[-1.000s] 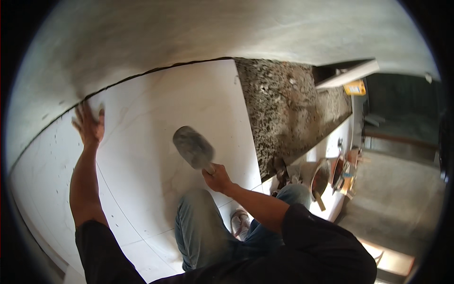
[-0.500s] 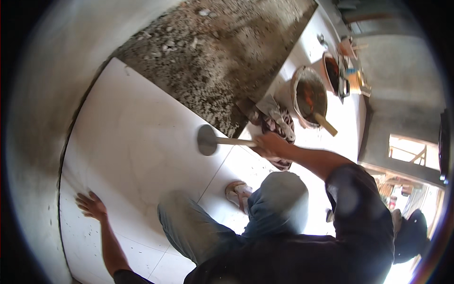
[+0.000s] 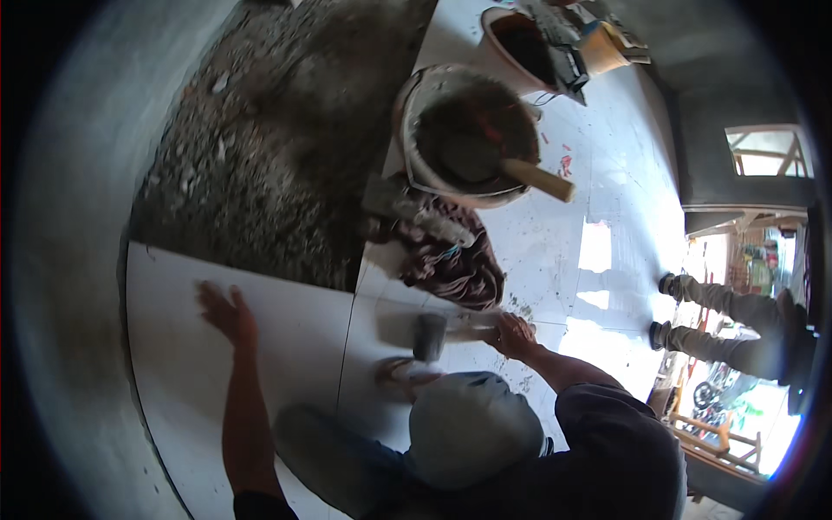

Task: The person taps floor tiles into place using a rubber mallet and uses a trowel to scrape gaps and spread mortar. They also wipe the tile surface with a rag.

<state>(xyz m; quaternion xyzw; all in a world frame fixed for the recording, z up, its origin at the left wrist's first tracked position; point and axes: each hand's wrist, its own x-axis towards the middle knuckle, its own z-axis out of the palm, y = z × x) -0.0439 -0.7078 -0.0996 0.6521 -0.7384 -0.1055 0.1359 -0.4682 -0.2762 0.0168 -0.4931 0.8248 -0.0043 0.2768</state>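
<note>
I see right hand clamped on mallet, pointing nine o'clock, long axis nine–three; left hand spread open, nearer white tile.

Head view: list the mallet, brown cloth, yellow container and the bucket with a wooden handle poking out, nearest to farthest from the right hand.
1. Mallet: gripped in the right hand.
2. Brown cloth: up and left of it.
3. Bucket: beyond the cloth.
4. Yellow container: near the top.
</note>
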